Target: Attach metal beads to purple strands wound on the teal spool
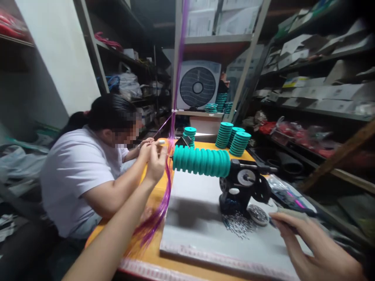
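My left hand (156, 160) is raised beside the purple strands (167, 183), at the left end of a row of teal spools (202, 160). Its fingers are bent together; what they hold, if anything, is too small to make out. The spools sit side by side on the shaft of a black winding machine (244, 179) with a round dial. At the lower right, my right hand (318, 244) has thumb and fingers closed near a round dish (258, 215) of small silver pieces. A dark bit shows by its fingertips, unclear in kind.
A co-worker in a pale shirt (79, 168) sits close on the left, hands near the strands. Loose silver pieces (240, 225) lie on the grey board (193, 234). Teal spool stacks (225, 134) and a box fan (197, 86) stand behind. Loaded shelves (322, 105) line the right.
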Demonstrator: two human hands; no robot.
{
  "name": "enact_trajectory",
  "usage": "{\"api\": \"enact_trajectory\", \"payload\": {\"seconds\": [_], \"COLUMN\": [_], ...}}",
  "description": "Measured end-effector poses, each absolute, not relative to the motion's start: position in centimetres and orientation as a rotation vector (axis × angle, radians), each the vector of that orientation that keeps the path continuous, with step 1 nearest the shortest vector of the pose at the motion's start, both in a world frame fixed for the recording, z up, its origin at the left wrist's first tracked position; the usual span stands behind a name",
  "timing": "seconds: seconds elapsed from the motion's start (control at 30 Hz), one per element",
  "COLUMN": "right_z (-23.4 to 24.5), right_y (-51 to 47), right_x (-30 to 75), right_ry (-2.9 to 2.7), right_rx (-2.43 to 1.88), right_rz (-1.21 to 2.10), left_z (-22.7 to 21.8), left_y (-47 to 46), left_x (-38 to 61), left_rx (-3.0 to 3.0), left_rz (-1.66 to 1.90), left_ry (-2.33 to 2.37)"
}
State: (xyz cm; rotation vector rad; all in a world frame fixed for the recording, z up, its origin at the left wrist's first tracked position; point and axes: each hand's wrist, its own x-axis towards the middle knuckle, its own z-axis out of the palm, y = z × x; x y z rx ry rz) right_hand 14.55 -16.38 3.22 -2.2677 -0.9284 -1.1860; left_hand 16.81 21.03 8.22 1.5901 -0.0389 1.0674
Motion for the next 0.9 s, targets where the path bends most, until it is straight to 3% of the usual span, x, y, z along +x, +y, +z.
{"api": "enact_trajectory", "payload": {"seconds": [0.1, 0.3, 0.5, 0.9], "right_z": [8.1, 15.0, 15.3, 15.4], "right_y": [-11.9, -0.5, 4.8, 4.9], "right_x": [14.0, 16.3, 19.7, 19.7], "right_ry": [-1.026, -1.417, -1.427, -1.6], "right_rx": [-2.151, -1.84, -1.729, -1.75], "right_rz": [-1.277, -1.22, -0.857, -0.935], "left_z": [6.7, 5.9, 5.9, 5.8], "left_y": [19.8, 18.2, 18.6, 18.3], "left_x": [17.4, 16.6, 16.6, 16.5], "left_rx": [1.438, 1.213, 1.295, 1.249], "left_rz": [0.817, 0.751, 0.771, 0.807], "left_ry": [-0.088, -0.207, -0.285, -0.268]}}
